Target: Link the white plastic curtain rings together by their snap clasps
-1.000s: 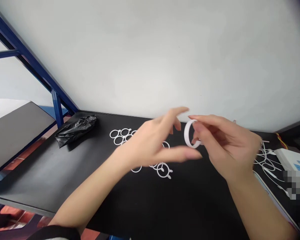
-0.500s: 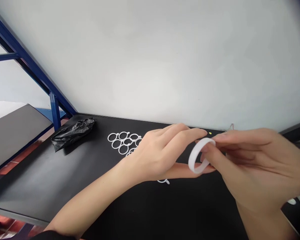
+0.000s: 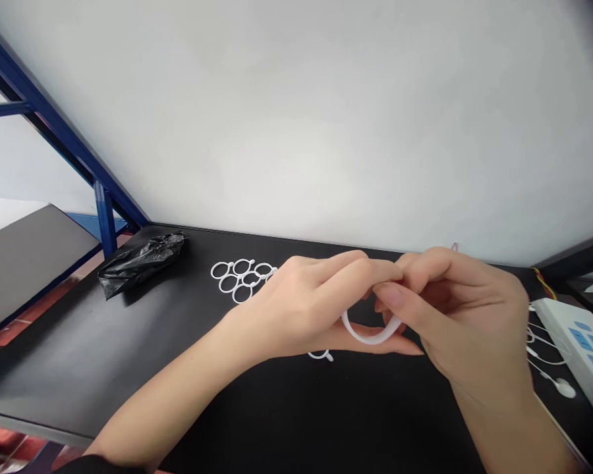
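Both my hands meet over the middle of a black table [image 3: 103,355]. My left hand [image 3: 306,306] and my right hand [image 3: 454,316] are both closed on one white plastic ring [image 3: 370,336], which hangs between their fingertips with only its lower arc showing. Behind my left hand lies a cluster of several joined white rings [image 3: 240,276] flat on the table. One more white ring [image 3: 320,355] peeks out under my left hand.
A crumpled black plastic bag [image 3: 141,260] lies at the table's back left. A white power strip with blue switches [image 3: 580,345] and white earphone cables [image 3: 548,375] sit at the right edge. A blue metal frame [image 3: 54,125] and a white wall stand behind.
My left hand has closed onto the ring that my right hand held up. The ring has come down and turned, and both hands now sit closer together.
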`<control>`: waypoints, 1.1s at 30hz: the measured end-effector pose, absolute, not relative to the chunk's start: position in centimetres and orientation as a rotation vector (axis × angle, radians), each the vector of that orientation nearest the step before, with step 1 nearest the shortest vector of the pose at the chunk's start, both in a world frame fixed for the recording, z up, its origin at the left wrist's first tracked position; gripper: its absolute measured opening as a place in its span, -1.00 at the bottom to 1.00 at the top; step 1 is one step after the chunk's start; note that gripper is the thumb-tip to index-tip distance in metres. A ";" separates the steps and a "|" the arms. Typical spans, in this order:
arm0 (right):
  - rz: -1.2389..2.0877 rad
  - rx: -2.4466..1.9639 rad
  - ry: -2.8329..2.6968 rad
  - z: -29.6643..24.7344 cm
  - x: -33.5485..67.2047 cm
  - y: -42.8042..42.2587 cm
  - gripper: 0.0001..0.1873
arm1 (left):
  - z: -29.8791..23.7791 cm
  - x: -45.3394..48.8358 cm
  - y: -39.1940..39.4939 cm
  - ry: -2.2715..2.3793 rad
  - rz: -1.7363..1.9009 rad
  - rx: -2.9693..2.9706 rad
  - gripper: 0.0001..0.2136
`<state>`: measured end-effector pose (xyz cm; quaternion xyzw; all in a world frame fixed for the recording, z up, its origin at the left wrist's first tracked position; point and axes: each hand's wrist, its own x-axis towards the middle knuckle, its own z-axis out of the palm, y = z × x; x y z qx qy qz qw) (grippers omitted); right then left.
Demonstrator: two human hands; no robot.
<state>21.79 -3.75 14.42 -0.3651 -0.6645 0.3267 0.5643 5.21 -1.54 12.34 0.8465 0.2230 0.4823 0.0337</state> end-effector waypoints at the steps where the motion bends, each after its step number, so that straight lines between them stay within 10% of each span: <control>1: 0.793 -0.866 -1.553 14.4 21.8 -3.7 -0.72 | 12.5 5.2 -1.7 0.696 1.404 2.522 -0.59; 33: 0.386 -0.838 -1.813 13.8 23.6 -4.3 -0.90 | 13.9 4.5 -2.2 0.563 1.686 2.342 -0.69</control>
